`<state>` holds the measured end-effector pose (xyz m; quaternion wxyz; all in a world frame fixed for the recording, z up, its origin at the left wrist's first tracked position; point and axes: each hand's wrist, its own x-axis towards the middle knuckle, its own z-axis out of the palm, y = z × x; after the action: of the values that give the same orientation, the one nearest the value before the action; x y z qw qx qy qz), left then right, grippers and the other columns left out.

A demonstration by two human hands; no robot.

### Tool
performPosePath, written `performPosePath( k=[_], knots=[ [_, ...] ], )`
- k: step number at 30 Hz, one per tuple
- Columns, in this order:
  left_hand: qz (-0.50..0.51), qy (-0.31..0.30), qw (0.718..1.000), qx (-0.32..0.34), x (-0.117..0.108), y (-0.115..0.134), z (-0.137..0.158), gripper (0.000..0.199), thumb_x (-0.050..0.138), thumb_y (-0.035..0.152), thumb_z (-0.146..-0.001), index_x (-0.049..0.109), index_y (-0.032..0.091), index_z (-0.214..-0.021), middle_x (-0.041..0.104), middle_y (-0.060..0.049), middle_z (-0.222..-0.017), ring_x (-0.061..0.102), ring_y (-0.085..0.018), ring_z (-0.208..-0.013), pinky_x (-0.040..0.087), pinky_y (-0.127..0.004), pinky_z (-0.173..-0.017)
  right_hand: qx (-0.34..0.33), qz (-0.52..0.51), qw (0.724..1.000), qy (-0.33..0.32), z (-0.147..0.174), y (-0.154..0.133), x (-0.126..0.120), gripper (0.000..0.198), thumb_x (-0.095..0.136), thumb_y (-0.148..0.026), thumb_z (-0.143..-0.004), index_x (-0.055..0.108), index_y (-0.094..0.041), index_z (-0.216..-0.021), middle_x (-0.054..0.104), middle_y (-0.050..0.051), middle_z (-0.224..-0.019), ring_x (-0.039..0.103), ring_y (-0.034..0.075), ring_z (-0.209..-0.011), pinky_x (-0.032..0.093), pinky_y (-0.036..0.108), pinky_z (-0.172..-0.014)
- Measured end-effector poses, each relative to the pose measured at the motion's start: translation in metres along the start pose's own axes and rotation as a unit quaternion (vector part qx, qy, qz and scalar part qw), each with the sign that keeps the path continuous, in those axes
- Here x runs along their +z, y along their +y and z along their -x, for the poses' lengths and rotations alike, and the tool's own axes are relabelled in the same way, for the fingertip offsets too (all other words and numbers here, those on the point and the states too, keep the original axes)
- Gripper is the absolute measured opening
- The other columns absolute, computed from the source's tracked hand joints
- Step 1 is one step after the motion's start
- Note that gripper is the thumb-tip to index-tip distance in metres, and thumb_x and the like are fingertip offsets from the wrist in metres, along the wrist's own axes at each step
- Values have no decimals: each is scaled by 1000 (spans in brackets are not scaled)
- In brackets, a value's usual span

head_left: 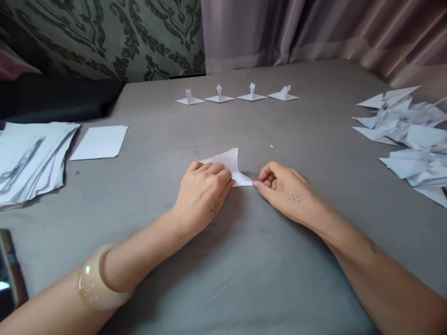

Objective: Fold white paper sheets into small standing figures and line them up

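A partly folded sheet of white paper [228,159] lies low over the grey cloth in front of me, one flap standing up and a pointed corner reaching right. My left hand [202,195] is closed over its left and middle part, hiding much of the folds. With thumb and forefinger, my right hand [289,190] pinches the tip of the right corner; its other fingers are curled in.
Several folded paper figures [252,95] stand in a row at the back. Folded paper pieces [415,135] are heaped at right. At left are a paper stack [31,163], small square sheets [100,142], black cloth [56,97] and a dark device [12,270].
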<state>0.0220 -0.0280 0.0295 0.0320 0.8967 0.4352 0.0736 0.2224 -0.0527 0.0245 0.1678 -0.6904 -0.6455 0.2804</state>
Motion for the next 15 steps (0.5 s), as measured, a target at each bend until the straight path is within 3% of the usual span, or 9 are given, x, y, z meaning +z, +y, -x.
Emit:
performPosePath(
  k=[5,10,15],
  knots=[
    [9,1,1000,-1,-1,0,0,29,41,24,-96,64,16,-80,64,-4,-79,59,-19,-75,31,-34,-68,11,-35,999,16,-2,8,-5,12,58,-33,-77,60,-21,-81,60,-3,-62,52,11,-52,38,24,-50],
    [22,9,1000,2,-1,0,0,27,43,23,-95,63,17,-78,64,-5,-78,59,-20,-74,30,-34,-67,-48,-45,993,101,6,-2,-6,10,58,-27,-76,63,-20,-82,66,1,-73,58,13,-62,44,26,-57],
    [24,5,1000,0,-1,-1,1,25,44,23,-94,63,16,-79,64,-5,-80,59,-20,-76,30,-33,-67,-100,-41,988,112,14,-10,5,10,57,-21,-81,66,-21,-84,68,-1,-74,59,11,-60,45,24,-60]
  ],
)
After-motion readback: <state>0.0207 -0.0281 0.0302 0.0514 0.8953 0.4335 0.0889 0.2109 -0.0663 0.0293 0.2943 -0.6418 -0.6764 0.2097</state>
